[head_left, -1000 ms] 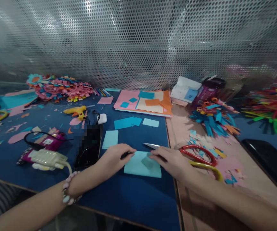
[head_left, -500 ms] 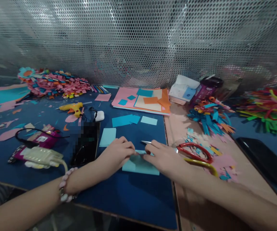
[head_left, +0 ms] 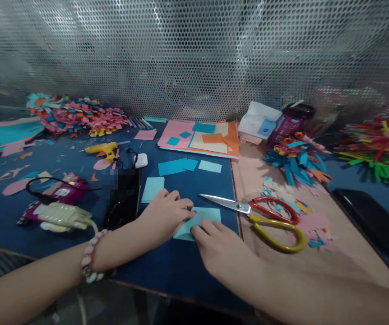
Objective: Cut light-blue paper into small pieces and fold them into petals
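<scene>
Dim, cool light overall; the brightest patches are white glare spots high on the perforated metal screen (head_left: 194, 54), suggesting light from above and behind it; the blue tabletop (head_left: 187, 271) lies in soft shadow near the bottom edge; wide-angle distortion bows the screen and stretches the forearms at the lower corners; far corners are smeared and soft; a pixelated block masks the phone (head_left: 122, 194).

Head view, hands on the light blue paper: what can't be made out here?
- Light blue paper: its near and left parts lie under the left hand and right hand; whether it is folded cannot be told.
- Fingertips of both hands: partly hidden where they meet on the paper.
- Dark object left of the hands: pixelated.
- Purple container by the mesh wall: label too small to read.
- Black slab: cut off by the right edge.
</scene>
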Motion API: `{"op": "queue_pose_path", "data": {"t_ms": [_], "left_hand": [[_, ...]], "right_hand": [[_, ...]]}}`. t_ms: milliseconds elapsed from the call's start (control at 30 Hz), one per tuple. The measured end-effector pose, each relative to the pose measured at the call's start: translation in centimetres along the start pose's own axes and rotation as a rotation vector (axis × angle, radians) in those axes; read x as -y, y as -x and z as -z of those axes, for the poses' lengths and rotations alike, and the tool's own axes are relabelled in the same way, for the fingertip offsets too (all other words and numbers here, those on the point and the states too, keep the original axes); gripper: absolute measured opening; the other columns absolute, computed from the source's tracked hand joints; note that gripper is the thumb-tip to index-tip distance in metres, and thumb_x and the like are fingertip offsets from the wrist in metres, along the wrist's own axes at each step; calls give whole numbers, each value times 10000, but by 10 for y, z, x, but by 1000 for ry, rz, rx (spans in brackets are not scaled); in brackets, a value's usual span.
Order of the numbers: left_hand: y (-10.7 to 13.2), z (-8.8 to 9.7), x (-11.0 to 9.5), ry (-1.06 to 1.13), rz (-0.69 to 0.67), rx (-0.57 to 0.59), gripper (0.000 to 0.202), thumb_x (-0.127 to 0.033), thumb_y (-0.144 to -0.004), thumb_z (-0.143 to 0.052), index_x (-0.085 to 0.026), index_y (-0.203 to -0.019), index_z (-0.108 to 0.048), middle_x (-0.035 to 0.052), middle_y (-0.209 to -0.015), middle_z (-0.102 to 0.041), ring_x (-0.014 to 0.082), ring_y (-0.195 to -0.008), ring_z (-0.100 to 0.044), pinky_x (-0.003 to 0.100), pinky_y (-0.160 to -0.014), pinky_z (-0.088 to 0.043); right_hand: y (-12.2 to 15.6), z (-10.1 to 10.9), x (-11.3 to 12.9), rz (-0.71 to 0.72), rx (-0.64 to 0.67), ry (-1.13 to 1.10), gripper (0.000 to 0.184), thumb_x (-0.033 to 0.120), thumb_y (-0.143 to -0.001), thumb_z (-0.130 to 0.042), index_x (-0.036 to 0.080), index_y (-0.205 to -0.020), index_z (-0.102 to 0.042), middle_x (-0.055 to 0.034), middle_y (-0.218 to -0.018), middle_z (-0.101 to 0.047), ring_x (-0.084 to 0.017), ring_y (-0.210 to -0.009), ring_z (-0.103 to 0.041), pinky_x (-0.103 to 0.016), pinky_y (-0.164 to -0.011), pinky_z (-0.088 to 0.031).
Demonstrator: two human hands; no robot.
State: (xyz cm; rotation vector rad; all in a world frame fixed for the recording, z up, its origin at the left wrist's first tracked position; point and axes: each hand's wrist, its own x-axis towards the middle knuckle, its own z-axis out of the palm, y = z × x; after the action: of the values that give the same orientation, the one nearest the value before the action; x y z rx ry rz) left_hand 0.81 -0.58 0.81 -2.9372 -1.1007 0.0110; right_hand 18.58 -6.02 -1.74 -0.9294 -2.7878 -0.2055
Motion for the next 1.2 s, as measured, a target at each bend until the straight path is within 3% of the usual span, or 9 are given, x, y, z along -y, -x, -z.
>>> {"op": "queue_pose_path", "data": {"t_ms": [167, 300, 433, 567, 733, 1000, 1200], "left_hand": [[0, 4, 1, -70, -63, 42, 284, -138, -849, -500, -284, -1059, -624, -9, -1120, -634, 220, -878, -484, 355, -653, -230], [0, 6, 1, -119, -77, 52, 340, -96, -792, -556, -263, -1083, -614, 10, -1123, -633, 230, -883, -491, 357, -643, -224], [-2, 6, 1, -157, -97, 64, 358, -76, -795, -574, -269, -1094, -608, 5, -1098, -640, 224, -868, -492, 349, -628, -207], [-7, 3, 3, -156, -109, 61, 212, -174, -870, -549, -270, -1034, -644, 9, -1016, -656, 211, -846, -487, 346, -613, -187], [-11, -2, 3, -168, -106, 16, 172, -232, -904, -520, -255, -979, -673, 19, -951, -663, 197, -833, -484, 349, -615, -184], [-9, -4, 2, -187, -104, -8, 164, -248, -894, -540, -243, -995, -670, 23, -916, -655, 195, -837, -492, 336, -620, -192], [-10, -1, 3, -173, -102, 37, 158, -263, -884, -558, -255, -998, -667, 21, -939, -659, 192, -832, -489, 329, -619, -186]], "right_hand": [[8, 1, 21, 33, -17, 62, 119, 187, -769, -638, 135, -732, -739, -131, -987, -638, -241, -830, -527, -339, -580, -458], [14, 6, 29, -48, 17, 130, 169, 123, -710, -626, 129, -823, -752, -137, -993, -654, -249, -766, -579, -336, -499, -479], [19, 12, 36, -152, 129, 264, 527, 43, -653, -589, 8, -1179, -607, -137, -709, -649, -214, -484, -575, -305, -335, -400], [18, 19, 37, -179, 354, 152, 613, 101, -706, -595, -39, -1290, -476, -62, -483, -590, -186, -354, -545, -278, -311, -342], [7, 21, 40, -201, 458, -66, 597, 292, -815, -517, -105, -1259, -478, -140, -522, -639, -239, -368, -574, -325, -294, -311], [-13, -1, 68, -186, 299, -16, 369, 187, -808, -476, -43, -1016, -676, -186, -507, -604, -256, -394, -541, -324, -339, -362], [-32, -1, 76, -98, 391, -77, 324, 137, -837, -403, 22, -916, -696, -226, -594, -640, -291, -426, -579, -330, -332, -364]]}}
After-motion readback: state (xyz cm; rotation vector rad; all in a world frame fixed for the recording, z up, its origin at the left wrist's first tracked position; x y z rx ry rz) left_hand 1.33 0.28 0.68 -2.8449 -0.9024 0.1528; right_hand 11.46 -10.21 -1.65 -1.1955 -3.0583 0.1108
